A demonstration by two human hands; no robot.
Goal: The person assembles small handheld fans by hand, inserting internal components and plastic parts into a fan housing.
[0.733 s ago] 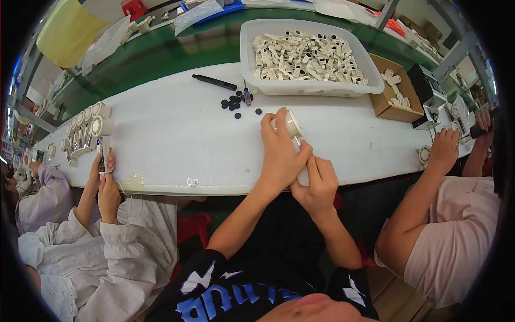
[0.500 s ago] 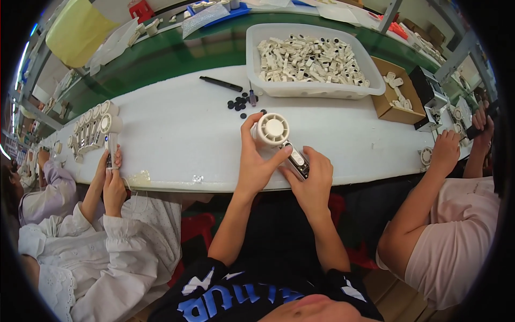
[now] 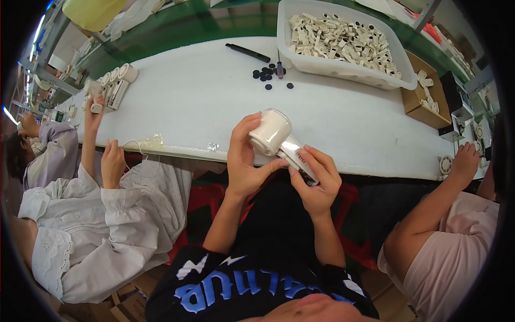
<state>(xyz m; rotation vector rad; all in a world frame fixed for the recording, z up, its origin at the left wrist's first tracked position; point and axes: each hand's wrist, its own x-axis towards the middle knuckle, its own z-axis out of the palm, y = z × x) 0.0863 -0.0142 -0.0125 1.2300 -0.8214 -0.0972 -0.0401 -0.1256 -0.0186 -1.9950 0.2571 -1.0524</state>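
A white handheld fan is held between my two hands, just above the front part of the white-covered table. My left hand is closed round the left side of its round head, thumb near where head meets handle. The fingers and thumb of my right hand grip the handle, which slants down to the right. The round head shows its smooth side wall, and its front grille is turned mostly out of sight. Beyond the fan lie several small black discs and a screwdriver with a translucent handle.
A black pen-like tool lies left of a translucent bin full of small white parts. A cardboard box with white pieces stands beside it. Co-workers sit on both sides; several fans stand near the left one's raised hand.
The fan has been turned in my hands, so its grille no longer faces up and the head's side shows. My view has shifted. The left co-worker has moved a fan toward the standing row.
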